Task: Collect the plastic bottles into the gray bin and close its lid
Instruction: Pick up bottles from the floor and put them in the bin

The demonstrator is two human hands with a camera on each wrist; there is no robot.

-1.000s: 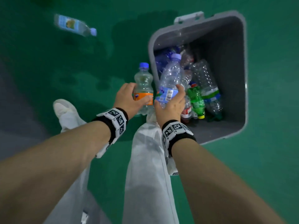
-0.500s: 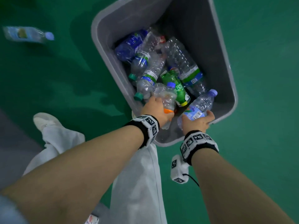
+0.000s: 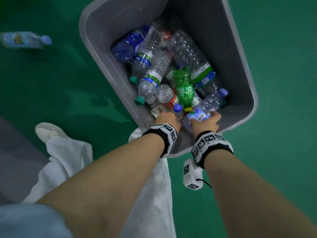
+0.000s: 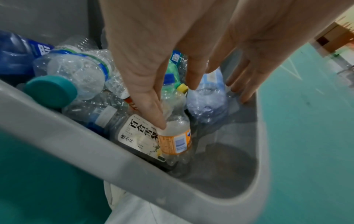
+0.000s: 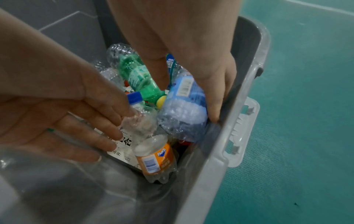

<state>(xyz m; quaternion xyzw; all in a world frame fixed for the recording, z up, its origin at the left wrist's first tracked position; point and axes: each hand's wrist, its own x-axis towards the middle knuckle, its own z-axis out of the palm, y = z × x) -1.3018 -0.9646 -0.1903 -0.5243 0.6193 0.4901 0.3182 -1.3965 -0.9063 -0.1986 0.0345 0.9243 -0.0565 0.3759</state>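
The gray bin (image 3: 223, 40) stands open on the green floor and holds several plastic bottles. Both hands reach into its near end. My left hand (image 3: 168, 118) (image 4: 172, 53) has straight, spread fingers, and only its thumb touches the orange-label bottle (image 4: 176, 139) (image 5: 153, 159), which lies in the bin. My right hand (image 3: 205, 123) (image 5: 201, 60) holds the clear blue-label bottle (image 3: 205, 107) (image 5: 184, 106) between thumb and fingers, low against the bin's near wall. Another clear bottle (image 3: 24, 40) with a light blue cap lies on the floor to the far left.
A clear latch handle (image 5: 243, 131) sticks out from the bin's rim. My white shoe (image 3: 49, 131) and white trouser legs (image 3: 151, 194) are beside the bin's near corner. Green floor (image 3: 283, 117) surrounds the bin, and a gray strip (image 3: 17, 160) lies at the left.
Both hands carried their bottles from beside the bin down into it. The left fingers have come off the orange-label bottle, which now rests among the others. The right hand sank lower with its bottle.
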